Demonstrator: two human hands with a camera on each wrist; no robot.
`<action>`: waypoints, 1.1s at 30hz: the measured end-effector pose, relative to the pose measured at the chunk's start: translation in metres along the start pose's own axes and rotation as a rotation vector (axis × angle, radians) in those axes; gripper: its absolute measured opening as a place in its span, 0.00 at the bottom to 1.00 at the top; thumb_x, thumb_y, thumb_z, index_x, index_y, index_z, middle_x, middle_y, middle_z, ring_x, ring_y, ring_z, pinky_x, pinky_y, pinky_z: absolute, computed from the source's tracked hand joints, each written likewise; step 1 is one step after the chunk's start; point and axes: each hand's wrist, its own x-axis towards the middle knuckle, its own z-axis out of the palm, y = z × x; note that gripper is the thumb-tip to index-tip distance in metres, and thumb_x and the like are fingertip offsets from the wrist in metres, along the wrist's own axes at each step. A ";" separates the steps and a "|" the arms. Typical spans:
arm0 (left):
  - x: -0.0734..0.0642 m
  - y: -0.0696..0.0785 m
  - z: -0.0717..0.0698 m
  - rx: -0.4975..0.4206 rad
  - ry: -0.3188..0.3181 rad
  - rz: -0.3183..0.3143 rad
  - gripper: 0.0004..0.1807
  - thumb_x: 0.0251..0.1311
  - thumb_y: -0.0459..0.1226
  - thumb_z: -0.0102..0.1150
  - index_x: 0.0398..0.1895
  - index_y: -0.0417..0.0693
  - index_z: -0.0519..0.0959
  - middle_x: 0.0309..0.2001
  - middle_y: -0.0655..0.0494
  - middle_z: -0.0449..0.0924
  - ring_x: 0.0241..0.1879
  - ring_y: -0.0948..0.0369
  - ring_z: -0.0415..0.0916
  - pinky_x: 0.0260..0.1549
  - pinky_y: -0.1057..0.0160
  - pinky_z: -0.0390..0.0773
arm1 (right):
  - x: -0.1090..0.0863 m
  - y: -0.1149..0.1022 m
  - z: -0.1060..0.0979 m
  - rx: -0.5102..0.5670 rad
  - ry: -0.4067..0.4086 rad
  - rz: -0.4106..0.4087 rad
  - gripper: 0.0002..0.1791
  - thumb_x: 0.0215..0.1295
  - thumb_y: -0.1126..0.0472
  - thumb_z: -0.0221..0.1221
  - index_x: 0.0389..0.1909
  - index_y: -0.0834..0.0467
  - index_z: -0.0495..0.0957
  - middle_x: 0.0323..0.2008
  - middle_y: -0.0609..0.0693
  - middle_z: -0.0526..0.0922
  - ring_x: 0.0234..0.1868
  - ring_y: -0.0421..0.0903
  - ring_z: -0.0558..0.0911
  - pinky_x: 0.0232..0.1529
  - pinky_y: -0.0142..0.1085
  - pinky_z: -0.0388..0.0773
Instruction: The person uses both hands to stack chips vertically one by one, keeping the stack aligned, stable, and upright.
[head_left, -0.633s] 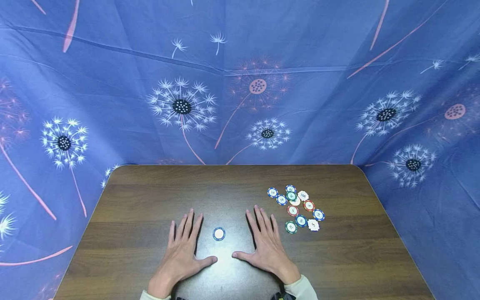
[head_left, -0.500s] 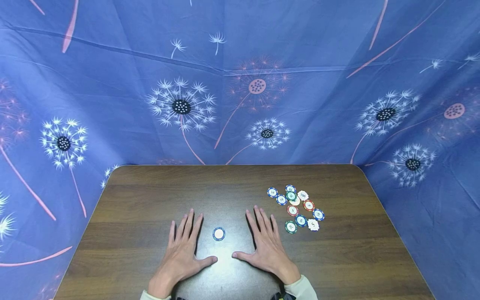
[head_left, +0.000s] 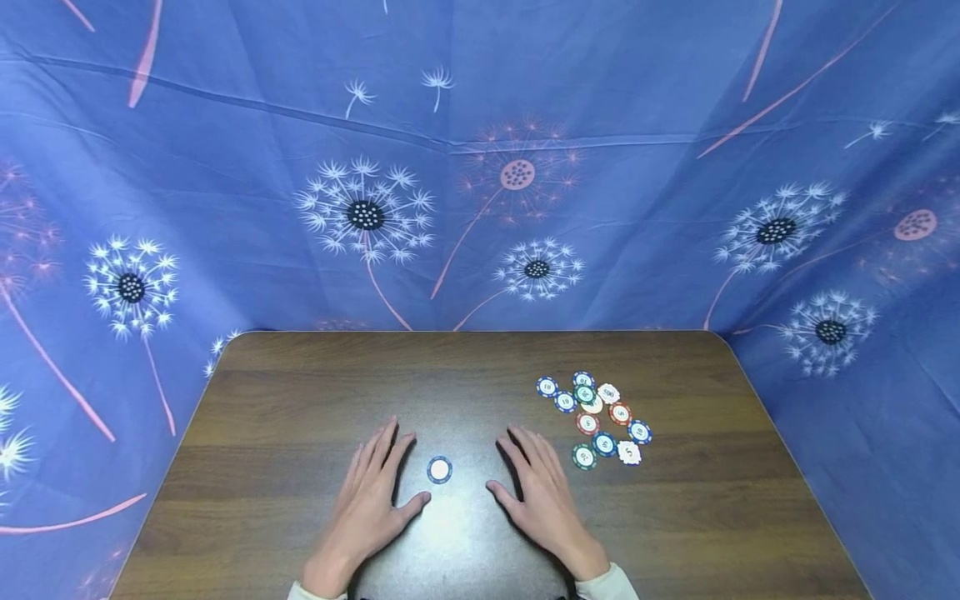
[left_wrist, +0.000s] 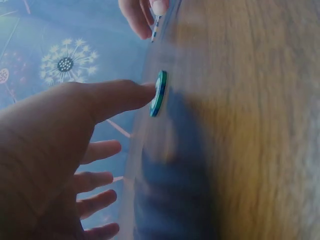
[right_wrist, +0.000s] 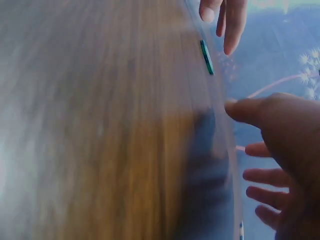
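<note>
A single blue-rimmed poker chip (head_left: pixel 439 470) with a pale centre lies flat on the wooden table between the two hands. To its left is my left hand (head_left: pixel 367 504), fingers spread and loosely bent, holding nothing. My right hand (head_left: pixel 542 504) is on the chip's other side, thumb out and likewise holding nothing. Shadows show under both hands. In the left wrist view the left thumb (left_wrist: pixel 120 97) overlaps the chip (left_wrist: pixel 160 95), while the head view has them apart. From the right wrist, the chip (right_wrist: pixel 206 57) appears edge-on beyond the right thumb (right_wrist: pixel 245 110).
Right of the right hand, several loose poker chips lie scattered, some overlapping: a white one (head_left: pixel 608 393), a red one (head_left: pixel 620 413), a green one (head_left: pixel 584 456) and blue ones such as this blue chip (head_left: pixel 640 432). A blue dandelion-print cloth (head_left: pixel 450 275) hangs behind the table (head_left: pixel 300 375).
Both hands have shifted slightly and their fingers have bent from nearly straight. The thumbs have moved a little farther from me. The lone chip and the scattered chips stay in place.
</note>
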 end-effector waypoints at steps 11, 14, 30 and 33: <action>0.009 0.011 0.009 -0.029 0.049 0.004 0.35 0.50 0.48 0.83 0.63 0.52 0.84 0.78 0.46 0.69 0.72 0.43 0.71 0.53 0.36 0.83 | -0.014 0.043 -0.031 -0.014 0.130 0.091 0.23 0.53 0.63 0.78 0.51 0.62 0.87 0.55 0.59 0.85 0.58 0.62 0.81 0.58 0.58 0.76; 0.011 0.012 0.011 -0.038 0.043 0.001 0.34 0.49 0.47 0.83 0.62 0.51 0.84 0.79 0.45 0.69 0.73 0.43 0.71 0.54 0.36 0.82 | -0.020 0.055 -0.039 -0.034 0.131 0.113 0.25 0.51 0.63 0.80 0.51 0.63 0.87 0.57 0.61 0.84 0.60 0.64 0.80 0.59 0.59 0.74; 0.013 0.017 0.016 -0.016 0.047 -0.039 0.27 0.44 0.45 0.86 0.50 0.56 0.87 0.78 0.49 0.69 0.70 0.45 0.72 0.37 0.37 0.86 | -0.032 0.089 -0.067 -0.119 0.054 0.126 0.27 0.45 0.62 0.82 0.48 0.64 0.87 0.65 0.67 0.79 0.66 0.69 0.75 0.63 0.65 0.69; 0.014 0.018 0.017 -0.005 0.047 -0.044 0.26 0.44 0.45 0.86 0.49 0.55 0.87 0.78 0.49 0.70 0.70 0.45 0.73 0.39 0.37 0.86 | -0.030 0.091 -0.069 -0.130 0.053 0.117 0.27 0.44 0.61 0.82 0.47 0.64 0.87 0.64 0.68 0.79 0.66 0.70 0.75 0.63 0.66 0.70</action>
